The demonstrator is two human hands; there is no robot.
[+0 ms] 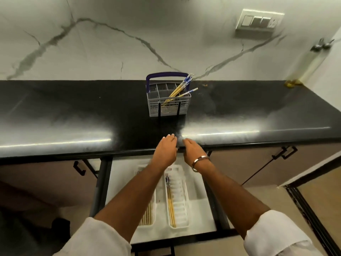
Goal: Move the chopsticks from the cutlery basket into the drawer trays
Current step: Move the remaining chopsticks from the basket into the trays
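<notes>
A grey cutlery basket (168, 106) with a blue handle stands on the black counter and holds several yellow chopsticks (180, 90) with blue-and-white tops, leaning right. Below the counter an open drawer holds two white trays. The right tray (181, 198) has a few chopsticks (170, 202) along its left side. The left tray (147, 217) holds several chopsticks, partly hidden by my left forearm. My left hand (166, 150) and my right hand (191, 151) hover side by side over the counter's front edge, fingers extended, holding nothing.
The black counter (73, 111) runs the full width against a marble wall. A switch plate (260, 21) sits on the wall at upper right. Cabinet doors with black handles (285, 152) flank the open drawer (201, 217). A yellowish stain marks the back right corner.
</notes>
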